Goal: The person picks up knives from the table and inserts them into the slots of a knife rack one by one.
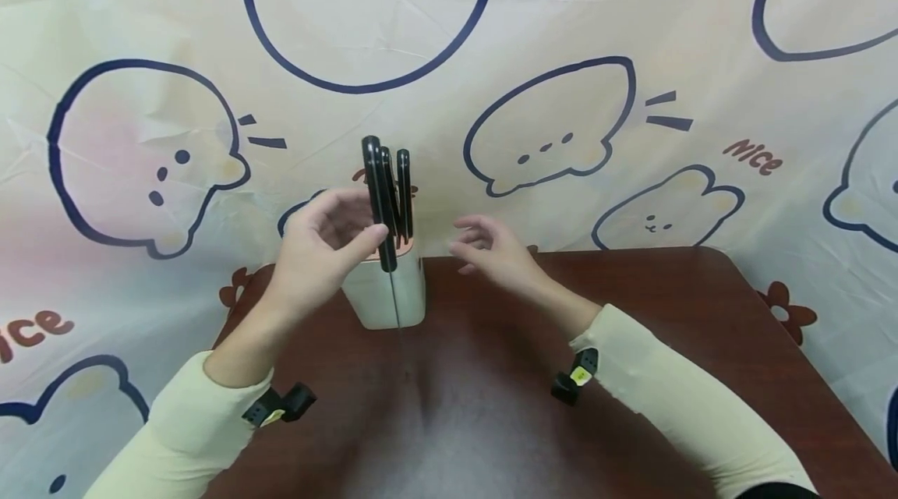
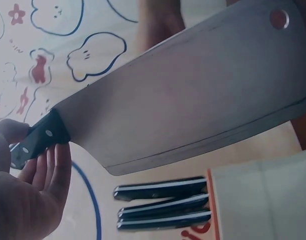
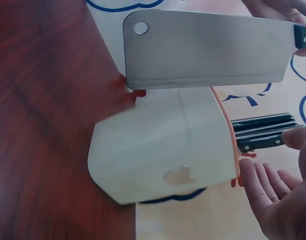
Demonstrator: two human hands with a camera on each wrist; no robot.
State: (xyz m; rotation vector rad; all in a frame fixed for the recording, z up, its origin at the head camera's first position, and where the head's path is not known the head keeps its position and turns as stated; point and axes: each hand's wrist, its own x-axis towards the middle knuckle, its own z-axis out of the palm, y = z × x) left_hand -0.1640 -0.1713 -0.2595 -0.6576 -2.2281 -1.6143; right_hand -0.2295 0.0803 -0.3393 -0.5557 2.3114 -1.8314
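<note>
My left hand (image 1: pixel 326 242) holds a cleaver by its dark riveted handle (image 2: pixel 41 137), thumb on one side and fingers on the other. The cleaver's broad steel blade (image 2: pixel 188 95), with a round hole near its far corner, points down in front of the pale knife block (image 1: pixel 379 300); the head view shows it edge-on. Three dark-handled knives (image 2: pixel 163 207) stand in the block's slots. To the block's right, my right hand (image 1: pixel 501 253) hovers with loosely bent fingers and grips nothing. In the right wrist view its thumb overlaps the knife handles (image 3: pixel 263 131), but the head view shows it apart from them.
The block stands near the back edge of a dark reddish-brown table (image 1: pixel 505 405). Behind and around hangs a pale cloth (image 1: pixel 421 117) printed with blue-outlined cartoon figures. Each sleeve carries a small dark wrist device, one on the left (image 1: pixel 281 404) and one on the right (image 1: pixel 577 376).
</note>
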